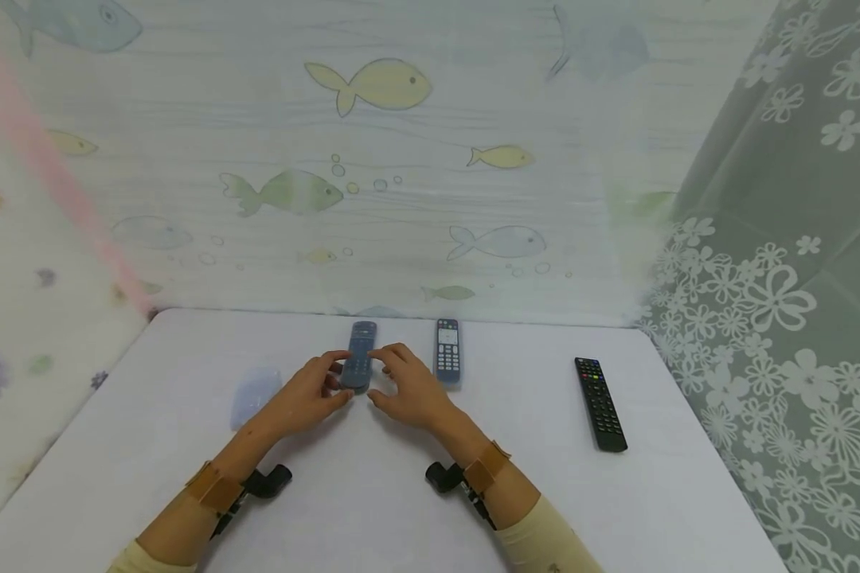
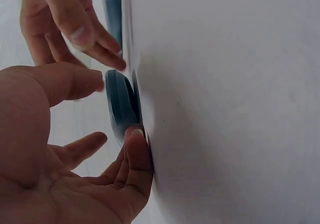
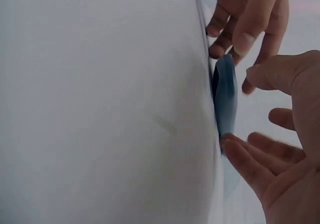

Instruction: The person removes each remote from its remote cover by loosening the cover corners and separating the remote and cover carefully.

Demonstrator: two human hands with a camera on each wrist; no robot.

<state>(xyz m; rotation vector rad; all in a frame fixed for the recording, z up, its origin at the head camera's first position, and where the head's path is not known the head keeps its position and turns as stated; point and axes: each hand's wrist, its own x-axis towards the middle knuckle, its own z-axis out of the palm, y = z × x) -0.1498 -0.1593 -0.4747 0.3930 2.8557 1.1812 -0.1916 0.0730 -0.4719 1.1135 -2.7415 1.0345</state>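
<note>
A dark blue remote control (image 1: 359,354) lies on the white table between my two hands, its keys facing up. My left hand (image 1: 314,395) is at its left side, fingers loosely bent, with fingertips right at its edge; the thumb stays apart from it in the left wrist view. On the other side is my right hand (image 1: 413,390), fingers spread and relaxed. In the right wrist view, its fingertips (image 3: 227,139) are at the edge of the remote control (image 3: 226,94), with the thumb held away. Neither hand wraps round it.
A second remote control (image 1: 447,352) with white keys and a blue body lies just right of my right hand. Farther right is a long black remote control (image 1: 602,404). A translucent bluish sheet-like thing (image 1: 254,394) lies behind my left forearm. A fish-patterned curtain (image 1: 401,199) hangs along the table's back edge.
</note>
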